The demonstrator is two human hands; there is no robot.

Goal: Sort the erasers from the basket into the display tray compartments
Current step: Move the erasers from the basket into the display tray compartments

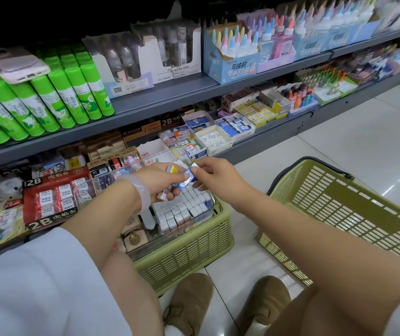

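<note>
Between your two hands, right at the fingertips, sits a small blue eraser (189, 177). Your right hand (214, 174) pinches its far end with thumb and forefinger closed on it. Your left hand (167, 180) touches the near end, and its fingers are curled round a handful of other erasers (171, 169), one with a yellow wrapper showing above the knuckles and one poking out below.

Directly under your fingers is the clear tray (210, 202), resting on the left basket (194, 253). Its near compartment is packed with rows of white erasers (182, 209). A second basket (339, 209) stands well apart to the right of your right hand, and no erasers show in it from this angle. Beyond your fingers, the shelf (145, 110) carries boxed erasers.

You appear to be passing or picking one eraser out of the bunch, so the sort looks well along but unfinished.

Risks from here: your left hand is full, so loosening it to release the blue one may spill the others into the wrong compartment or down into the basket. The tray sits on the basket rim rather than on a flat surface, so a hard press on one side may tip it. The filled rows are tight, so forcing another in may lift its neighbours.
</note>
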